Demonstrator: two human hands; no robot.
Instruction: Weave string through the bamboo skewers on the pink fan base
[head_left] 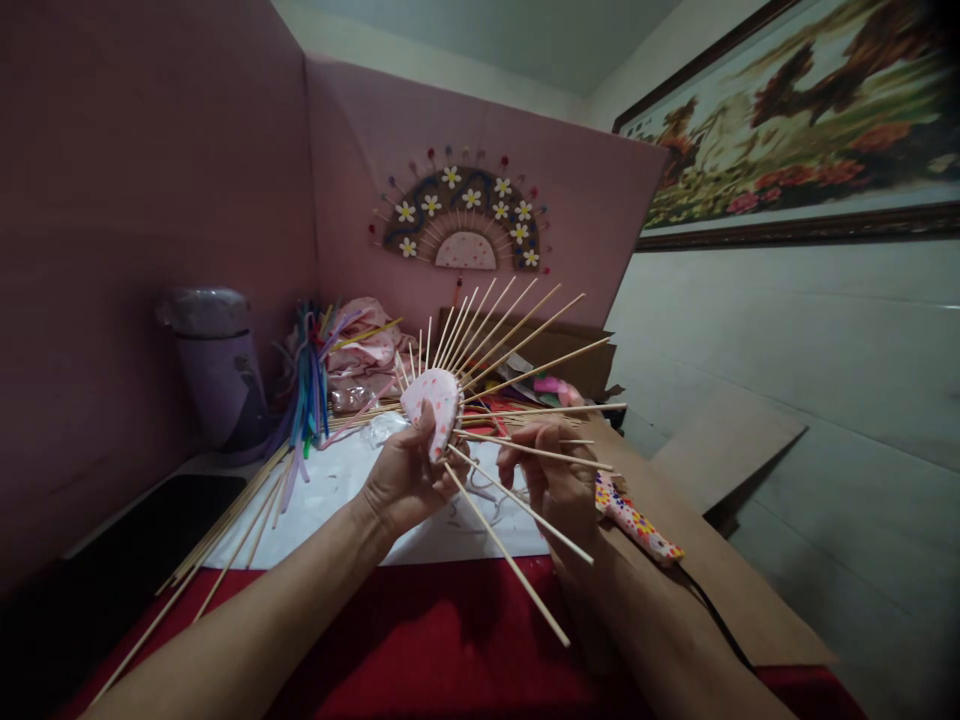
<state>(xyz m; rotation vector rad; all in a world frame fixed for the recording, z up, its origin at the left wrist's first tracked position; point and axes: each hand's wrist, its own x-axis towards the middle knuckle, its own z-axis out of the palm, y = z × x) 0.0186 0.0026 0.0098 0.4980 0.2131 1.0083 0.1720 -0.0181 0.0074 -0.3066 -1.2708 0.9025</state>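
Note:
My left hand (pixel 416 465) is closed around a pink spotted half-round fan base (pixel 431 398), thumb on its face. Thin wooden sticks (pixel 517 347) fan out from its curved edge, upward and to the right. The lowest stick (pixel 517 560) points down toward me. On the right, my right hand (pixel 555 475) has its fingers curled and pinched at one of the wooden sticks, a little away from the base. White paper (pixel 322 520) lies under both hands, with some thin scraps on it.
A finished flowered fan (pixel 471 200) hangs on the pink panel. Left are a lilac tumbler (pixel 221 385), coloured pipe cleaners (pixel 307 370) and loose sticks (pixel 240 515). A flower-patterned object (pixel 637 525) rests on cardboard (pixel 742 580) at right. Red cloth (pixel 420 640) covers the near edge.

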